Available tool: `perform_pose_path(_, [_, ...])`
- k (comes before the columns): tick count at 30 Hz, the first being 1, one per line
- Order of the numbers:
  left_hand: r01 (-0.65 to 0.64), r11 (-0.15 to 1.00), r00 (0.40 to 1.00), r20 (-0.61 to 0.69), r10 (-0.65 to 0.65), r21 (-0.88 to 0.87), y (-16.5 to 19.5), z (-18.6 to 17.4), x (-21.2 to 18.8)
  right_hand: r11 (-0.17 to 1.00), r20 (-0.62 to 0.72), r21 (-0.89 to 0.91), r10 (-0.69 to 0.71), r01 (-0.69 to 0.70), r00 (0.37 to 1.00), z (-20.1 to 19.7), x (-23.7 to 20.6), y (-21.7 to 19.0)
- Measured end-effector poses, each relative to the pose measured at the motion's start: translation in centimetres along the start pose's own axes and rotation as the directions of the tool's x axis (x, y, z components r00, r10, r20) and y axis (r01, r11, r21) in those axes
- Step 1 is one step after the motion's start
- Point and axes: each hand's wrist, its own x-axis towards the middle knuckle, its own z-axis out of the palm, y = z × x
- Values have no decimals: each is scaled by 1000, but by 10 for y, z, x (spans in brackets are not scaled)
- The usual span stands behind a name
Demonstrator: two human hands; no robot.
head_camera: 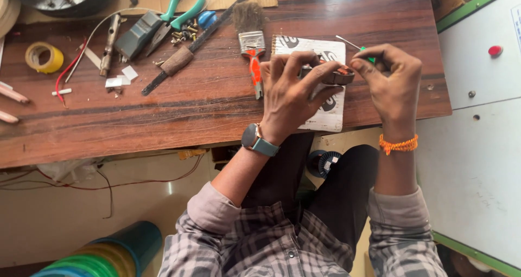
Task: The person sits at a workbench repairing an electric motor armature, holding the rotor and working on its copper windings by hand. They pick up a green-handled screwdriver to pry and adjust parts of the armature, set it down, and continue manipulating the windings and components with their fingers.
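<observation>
Dark wooden bench (179,109) is filling the upper two thirds of the frame, with a grey cabinet (477,147) standing along the right edge. One white printed board (325,100) is lying at right of centre. Above it both hands are working: the left hand (290,95) is curling its fingers around a small dark wound part (336,75), gripping it from the left, while the right hand (391,73) is pinching a thin green-handled tool (369,57) closed between thumb and fingertips, touching that part. One orange-handled brush (252,49) is lying just left of the hands. One pair of green-handled pliers (173,14) is sitting upper centre, one roll of yellow tape (43,57) upper left. Stacked coloured rolls (103,258) are showing lower left.
</observation>
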Motion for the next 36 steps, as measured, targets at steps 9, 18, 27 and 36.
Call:
perform_pose_path(9, [11,1000,999,30,-12,15,-2,3,-3,991,-46,25,-129,130,991,-3,-58,-14])
perform_pose_path(18, [-106,981,992,-43,115,162,7,8,-14,987,-138,42,-148,155,979,33,-70,-6])
perform_pose_path(27, [-283,953,958,-11,286,109,4,13,-21,986,-17,4,-166,166,986,11,-97,-24])
perform_pose_path(36, [-269,956,958,-68,277,114,8,7,-19,992,89,16,-130,129,988,14,-85,-35])
